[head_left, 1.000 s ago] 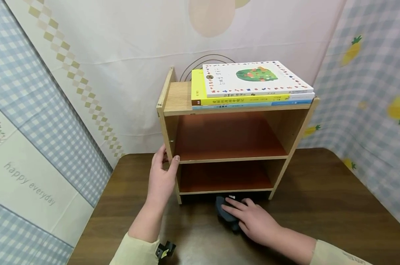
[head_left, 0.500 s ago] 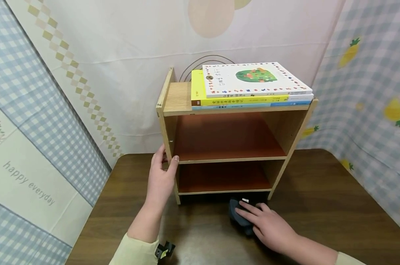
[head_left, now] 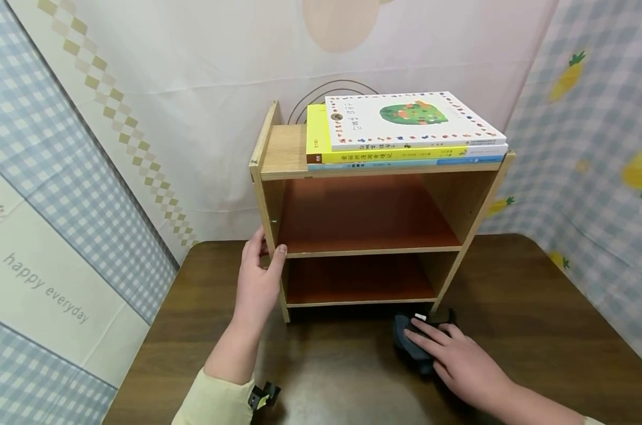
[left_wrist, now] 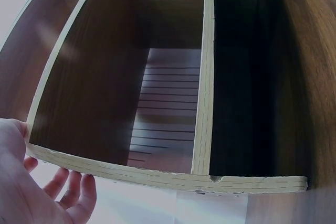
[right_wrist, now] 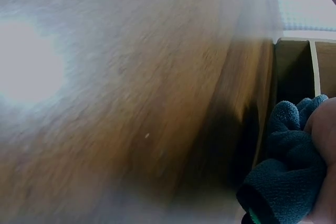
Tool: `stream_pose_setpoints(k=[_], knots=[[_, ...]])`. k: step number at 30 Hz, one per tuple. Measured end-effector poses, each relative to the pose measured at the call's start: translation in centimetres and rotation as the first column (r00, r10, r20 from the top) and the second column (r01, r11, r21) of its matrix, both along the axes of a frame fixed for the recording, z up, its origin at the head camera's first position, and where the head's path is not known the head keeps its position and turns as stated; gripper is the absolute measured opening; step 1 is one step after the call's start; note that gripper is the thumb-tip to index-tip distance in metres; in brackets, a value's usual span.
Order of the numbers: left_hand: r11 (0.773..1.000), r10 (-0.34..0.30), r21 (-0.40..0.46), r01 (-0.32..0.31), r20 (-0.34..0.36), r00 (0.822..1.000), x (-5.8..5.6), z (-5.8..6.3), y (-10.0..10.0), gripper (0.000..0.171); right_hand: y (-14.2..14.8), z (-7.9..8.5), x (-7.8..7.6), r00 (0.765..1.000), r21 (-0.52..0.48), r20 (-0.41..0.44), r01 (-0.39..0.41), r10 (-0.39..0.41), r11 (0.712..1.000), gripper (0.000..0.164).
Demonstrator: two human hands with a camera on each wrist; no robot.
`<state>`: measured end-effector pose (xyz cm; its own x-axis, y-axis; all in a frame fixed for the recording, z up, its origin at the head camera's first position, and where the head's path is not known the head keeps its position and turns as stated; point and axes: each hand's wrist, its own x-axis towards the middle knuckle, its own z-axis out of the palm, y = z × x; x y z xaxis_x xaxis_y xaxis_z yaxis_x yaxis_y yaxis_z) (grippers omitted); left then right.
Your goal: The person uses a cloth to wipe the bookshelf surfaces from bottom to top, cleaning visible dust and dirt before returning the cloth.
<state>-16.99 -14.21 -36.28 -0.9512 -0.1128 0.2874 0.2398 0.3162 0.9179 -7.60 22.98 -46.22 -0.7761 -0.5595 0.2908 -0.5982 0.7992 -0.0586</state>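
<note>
Side panel (head_left: 269, 212) gripped by left hand (head_left: 258, 289); dark cloth (head_left: 408, 345) pressed under right hand (head_left: 461, 361), fingers extended. Bunched cloth should be spread flatter on desk (head_left: 342, 372).

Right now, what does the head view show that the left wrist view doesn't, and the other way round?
Only the head view shows the stack of books on the wooden shelf unit and the right hand on a dark cloth.

Only the left wrist view clearly shows a chipped notch in the unit's front edge and a pale patch crossed by dark lines inside.

Both show the left hand holding the unit's side, and the brown tabletop.
</note>
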Motion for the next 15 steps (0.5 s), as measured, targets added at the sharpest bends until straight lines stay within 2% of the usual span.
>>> stream_pose_setpoints(k=[15], knots=[[1.000, 0.003, 0.006, -0.003, -0.023, 1.000, 0.0, 0.0, 0.1, 0.058, 3.5, 0.3, 0.8, 0.995, -0.014, -0.001, 0.101, -0.101, 0.995, 0.077]])
